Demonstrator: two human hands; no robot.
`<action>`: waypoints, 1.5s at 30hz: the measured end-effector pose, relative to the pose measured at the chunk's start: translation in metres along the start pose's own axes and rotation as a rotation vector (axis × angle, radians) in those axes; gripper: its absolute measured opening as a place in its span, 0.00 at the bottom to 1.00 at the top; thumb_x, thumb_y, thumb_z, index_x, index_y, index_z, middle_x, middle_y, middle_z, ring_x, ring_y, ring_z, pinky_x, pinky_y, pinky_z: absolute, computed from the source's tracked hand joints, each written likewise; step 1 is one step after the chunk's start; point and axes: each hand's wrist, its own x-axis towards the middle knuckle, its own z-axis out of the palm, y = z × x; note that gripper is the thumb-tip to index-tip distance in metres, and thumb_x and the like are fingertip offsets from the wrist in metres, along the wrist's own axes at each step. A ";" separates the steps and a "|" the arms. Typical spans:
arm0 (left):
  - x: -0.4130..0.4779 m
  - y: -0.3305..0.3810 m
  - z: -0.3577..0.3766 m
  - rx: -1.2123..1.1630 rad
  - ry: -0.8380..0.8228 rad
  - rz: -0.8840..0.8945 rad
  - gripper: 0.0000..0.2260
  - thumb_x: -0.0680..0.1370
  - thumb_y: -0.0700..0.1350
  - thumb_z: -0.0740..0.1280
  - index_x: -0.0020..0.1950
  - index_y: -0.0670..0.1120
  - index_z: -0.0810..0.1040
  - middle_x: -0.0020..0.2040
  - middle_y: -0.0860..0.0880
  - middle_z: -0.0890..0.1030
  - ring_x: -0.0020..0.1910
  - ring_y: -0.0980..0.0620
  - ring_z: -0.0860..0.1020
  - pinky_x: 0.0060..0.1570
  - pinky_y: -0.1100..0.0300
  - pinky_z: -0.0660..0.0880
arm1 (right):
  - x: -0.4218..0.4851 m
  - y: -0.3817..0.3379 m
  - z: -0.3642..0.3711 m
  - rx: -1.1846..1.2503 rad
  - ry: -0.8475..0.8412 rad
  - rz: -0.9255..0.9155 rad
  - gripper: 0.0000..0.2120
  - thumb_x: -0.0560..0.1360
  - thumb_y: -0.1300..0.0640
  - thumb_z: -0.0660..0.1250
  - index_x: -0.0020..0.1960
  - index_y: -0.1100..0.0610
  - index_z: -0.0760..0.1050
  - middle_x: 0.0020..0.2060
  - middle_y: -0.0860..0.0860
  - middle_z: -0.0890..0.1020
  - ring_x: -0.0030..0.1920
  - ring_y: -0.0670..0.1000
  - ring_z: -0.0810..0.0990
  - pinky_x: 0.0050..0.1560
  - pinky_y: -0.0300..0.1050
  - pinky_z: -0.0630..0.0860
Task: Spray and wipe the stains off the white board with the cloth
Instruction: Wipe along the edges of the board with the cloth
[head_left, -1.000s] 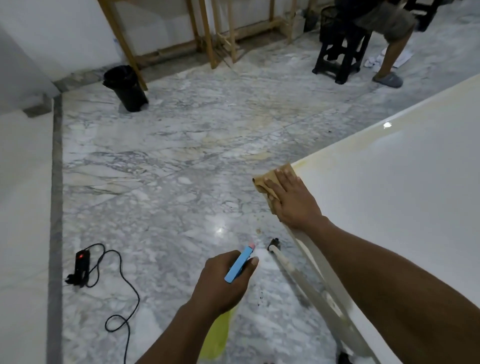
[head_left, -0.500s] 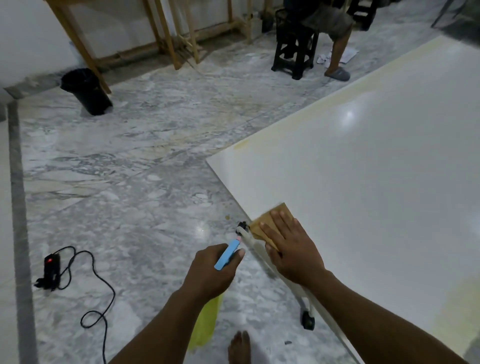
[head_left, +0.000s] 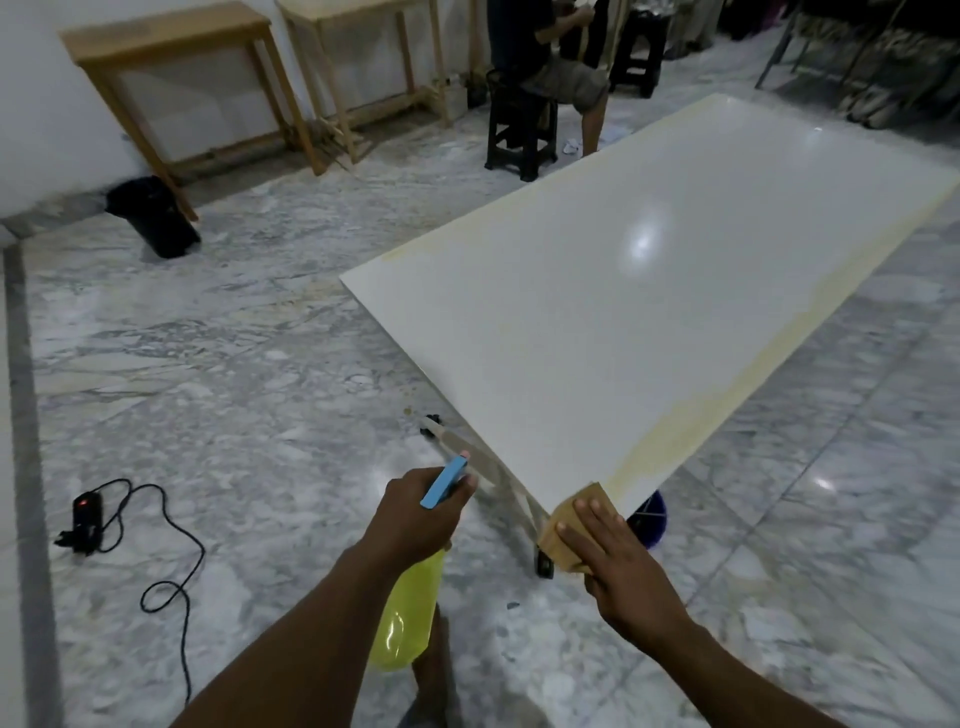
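The white board (head_left: 613, 312) lies flat on a low stand, with yellowish stains along its right and far edges. My right hand (head_left: 618, 556) presses a tan cloth (head_left: 563, 535) flat onto the board's near corner, fingers spread over it. My left hand (head_left: 421, 514) is closed around a yellow spray bottle (head_left: 408, 618) with a blue trigger head (head_left: 444, 480), held just left of that corner and hanging below my hand.
Marble floor all around. A black power adapter (head_left: 83, 514) with a looping cable lies at the left. A black bin (head_left: 156, 215) and wooden tables (head_left: 171, 47) stand at the back. A person sits on a black stool (head_left: 519, 130) beyond the board. A blue object (head_left: 649, 514) sits under the near corner.
My right hand has slid the cloth along the board's left edge toward me, down to the near corner. The view has swung right and up. My left hand keeps hold of the bottle.
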 end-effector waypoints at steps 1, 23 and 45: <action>-0.009 0.004 0.004 -0.009 0.003 0.002 0.14 0.83 0.55 0.69 0.45 0.45 0.81 0.32 0.47 0.80 0.31 0.45 0.86 0.30 0.66 0.79 | -0.019 0.003 -0.005 0.048 0.011 0.009 0.32 0.75 0.61 0.64 0.76 0.42 0.63 0.79 0.47 0.58 0.79 0.47 0.51 0.68 0.49 0.71; 0.059 0.116 -0.028 0.028 0.038 -0.003 0.24 0.80 0.60 0.70 0.50 0.37 0.82 0.37 0.44 0.81 0.39 0.38 0.87 0.45 0.46 0.85 | 0.169 -0.035 -0.226 1.826 -0.224 0.750 0.29 0.75 0.36 0.64 0.56 0.61 0.84 0.59 0.61 0.83 0.54 0.60 0.84 0.60 0.55 0.77; -0.032 0.137 0.118 -0.402 0.567 -0.592 0.19 0.78 0.60 0.73 0.50 0.43 0.84 0.42 0.45 0.82 0.25 0.55 0.82 0.29 0.64 0.78 | 0.229 -0.028 -0.194 1.278 -1.372 0.388 0.39 0.71 0.33 0.69 0.70 0.61 0.74 0.67 0.62 0.76 0.67 0.63 0.75 0.70 0.59 0.69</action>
